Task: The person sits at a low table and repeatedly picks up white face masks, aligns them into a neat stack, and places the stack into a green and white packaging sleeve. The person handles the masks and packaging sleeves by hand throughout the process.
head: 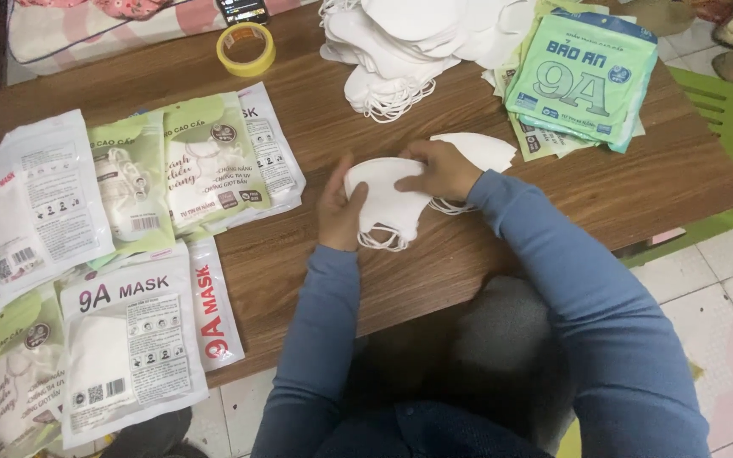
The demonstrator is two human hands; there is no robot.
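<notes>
While both hands' grips pinch white masks (388, 199), sealed packets (129, 339) (left side) crowd the table (316, 254).

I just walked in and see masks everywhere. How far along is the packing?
Done, it seems: filled mask packets lie spread over the left of the wooden table. In hand: the left hand and right hand hold a small stack of white masks, another mask beside them. Left: a large pile of loose masks at the far edge, and flat green pouches, apparently empty, at the right.
</notes>
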